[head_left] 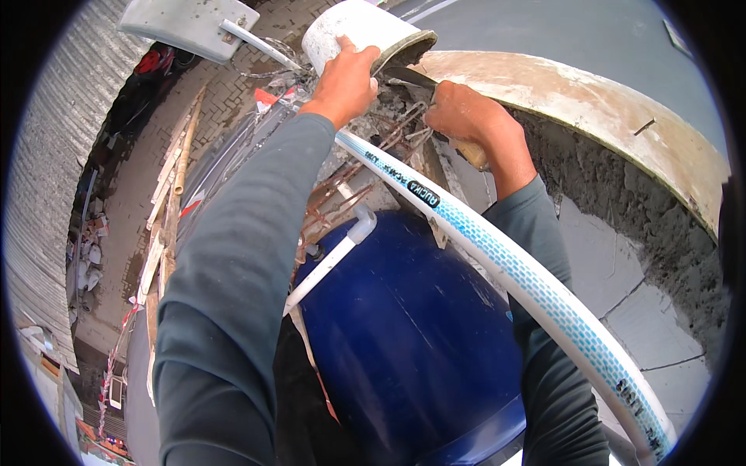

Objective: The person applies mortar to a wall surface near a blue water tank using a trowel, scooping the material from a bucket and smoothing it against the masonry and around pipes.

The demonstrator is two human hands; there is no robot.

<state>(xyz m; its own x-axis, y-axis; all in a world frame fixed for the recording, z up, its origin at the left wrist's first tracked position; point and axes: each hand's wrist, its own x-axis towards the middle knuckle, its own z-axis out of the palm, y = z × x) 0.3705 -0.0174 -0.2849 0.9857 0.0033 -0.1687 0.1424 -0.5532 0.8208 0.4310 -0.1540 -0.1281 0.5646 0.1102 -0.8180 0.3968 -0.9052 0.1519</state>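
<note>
My left hand grips the side of a white bucket, which is tipped with its mortar-crusted mouth turned to the right. In my right hand is a trowel, my fingers closed round its wooden handle. The dark trowel blade points left, just under the bucket's rim; whether it touches the rim I cannot tell. Below the bucket mouth lies rough grey mortar among rusty steel bars. How much the bucket holds is hidden.
A white-and-blue pipe crosses between my forearms, over a large blue tank with a white elbow pipe. On the right, a curved board edges wet mortar above pale blocks. Paving lies far below at left.
</note>
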